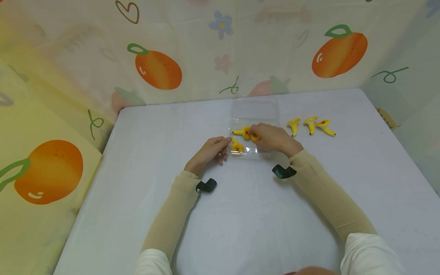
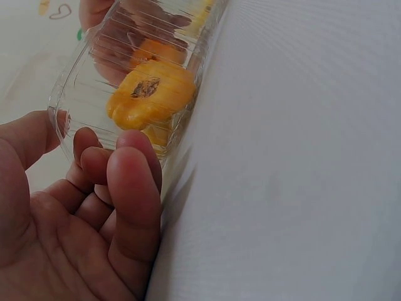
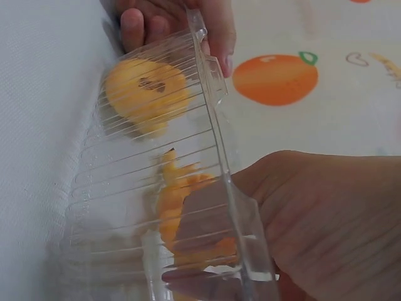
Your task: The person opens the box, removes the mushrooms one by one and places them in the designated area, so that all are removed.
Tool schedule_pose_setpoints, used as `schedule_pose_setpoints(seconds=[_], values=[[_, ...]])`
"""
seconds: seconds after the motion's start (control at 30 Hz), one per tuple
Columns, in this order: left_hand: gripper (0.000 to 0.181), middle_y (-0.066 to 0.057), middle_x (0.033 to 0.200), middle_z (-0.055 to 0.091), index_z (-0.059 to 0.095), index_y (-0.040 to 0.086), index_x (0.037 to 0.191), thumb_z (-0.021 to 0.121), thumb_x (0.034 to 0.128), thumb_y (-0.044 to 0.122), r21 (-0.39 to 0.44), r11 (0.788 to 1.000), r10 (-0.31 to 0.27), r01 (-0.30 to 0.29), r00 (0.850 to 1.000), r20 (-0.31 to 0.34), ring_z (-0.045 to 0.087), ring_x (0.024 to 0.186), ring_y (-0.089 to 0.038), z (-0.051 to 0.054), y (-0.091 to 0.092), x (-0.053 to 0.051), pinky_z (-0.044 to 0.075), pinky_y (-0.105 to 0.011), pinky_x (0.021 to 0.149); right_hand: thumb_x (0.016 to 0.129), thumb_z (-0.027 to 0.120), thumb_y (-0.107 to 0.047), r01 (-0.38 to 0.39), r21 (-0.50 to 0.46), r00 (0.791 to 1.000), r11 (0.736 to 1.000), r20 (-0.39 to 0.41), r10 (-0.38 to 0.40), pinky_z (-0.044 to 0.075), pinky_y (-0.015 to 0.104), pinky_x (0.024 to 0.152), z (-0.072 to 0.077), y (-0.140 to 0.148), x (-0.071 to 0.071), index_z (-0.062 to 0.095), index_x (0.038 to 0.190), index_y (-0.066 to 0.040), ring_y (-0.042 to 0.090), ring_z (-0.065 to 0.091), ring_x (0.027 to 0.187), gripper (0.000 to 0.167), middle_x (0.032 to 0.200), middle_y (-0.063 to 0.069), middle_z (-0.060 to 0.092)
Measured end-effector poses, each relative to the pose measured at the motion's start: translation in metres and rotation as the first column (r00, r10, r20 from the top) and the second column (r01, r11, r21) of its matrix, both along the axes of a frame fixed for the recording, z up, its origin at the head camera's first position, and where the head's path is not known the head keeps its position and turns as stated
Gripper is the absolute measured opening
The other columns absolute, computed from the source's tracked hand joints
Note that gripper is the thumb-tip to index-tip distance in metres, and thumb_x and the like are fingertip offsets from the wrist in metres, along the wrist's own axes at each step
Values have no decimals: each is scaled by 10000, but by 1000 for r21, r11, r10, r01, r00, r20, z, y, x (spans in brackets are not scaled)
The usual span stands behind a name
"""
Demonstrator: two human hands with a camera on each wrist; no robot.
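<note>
A clear plastic clamshell box lies on the table with its lid folded back. My left hand holds the box's left end, thumb at the rim and fingers against the outer wall. My right hand reaches over the near wall and grips a yellow toy mushroom low inside the box; its fingers partly hide it. Another yellow mushroom lies beside those fingers, its stem pointing left. In the near left corner sits a third mushroom, its dark-centred cap facing the wall.
Three more yellow mushrooms, the left one, the middle one and the right one, lie in a row right of the box. The open lid extends towards the patterned curtain behind the white table.
</note>
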State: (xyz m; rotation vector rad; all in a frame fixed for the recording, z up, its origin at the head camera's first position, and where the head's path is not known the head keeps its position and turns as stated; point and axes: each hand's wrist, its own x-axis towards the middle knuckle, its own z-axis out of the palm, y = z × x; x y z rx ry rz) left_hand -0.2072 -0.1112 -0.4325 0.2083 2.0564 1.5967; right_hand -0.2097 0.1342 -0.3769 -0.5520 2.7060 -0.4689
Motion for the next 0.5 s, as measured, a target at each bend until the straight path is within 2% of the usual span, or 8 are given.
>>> schedule_pose_setpoints(seconds=[0.17, 0.37, 0.5], values=[[426, -8, 674, 535, 470, 101, 744, 516, 1053, 391, 0, 1000, -5, 5, 1000, -12, 603, 565, -144, 0, -1, 0, 513, -239, 460, 991, 608, -159, -15, -26, 1000, 1000, -6, 15, 495, 504, 1063, 0, 1, 0, 594, 1370, -110, 295, 591, 1203, 382, 1367, 126, 605], [426, -3, 680, 527, 469, 106, 739, 516, 1051, 391, 3, 1000, -1, 1, 1000, -8, 604, 566, -138, -2, -1, -1, 513, -238, 460, 981, 585, -99, -12, -51, 999, 999, 29, 14, 486, 483, 1082, 1, 0, 2, 568, 1402, -137, 284, 569, 1164, 423, 1373, 112, 578], [421, -1, 680, 523, 469, 108, 738, 518, 1049, 388, 5, 1000, -1, 1, 1000, -8, 604, 566, -135, -2, 0, -1, 511, -235, 457, 992, 595, -126, -6, -54, 1000, 999, 13, 7, 492, 471, 1074, 1, -1, 4, 582, 1390, -142, 275, 574, 1156, 398, 1364, 101, 591]])
